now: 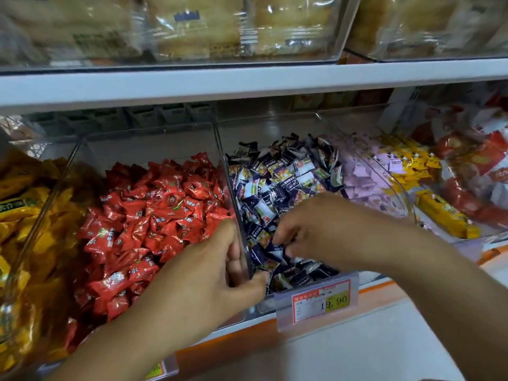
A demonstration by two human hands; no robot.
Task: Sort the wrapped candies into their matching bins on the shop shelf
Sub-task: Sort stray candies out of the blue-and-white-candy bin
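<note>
Left hand (220, 273) gripping clear divider (236, 215); right hand (316, 226) pinching navy candies (277, 177). Below right hand, price tag (320, 299) reading 19.90.

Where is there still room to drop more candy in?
The back of the purple candy bin is bare behind the purple candies. The red candies fill their bin, and both hands crowd the front by the divider.

Red candies (154, 215), navy-and-white candies (277, 177), yellow packets (24, 215), and a red-and-yellow price tag (320, 301).
</note>
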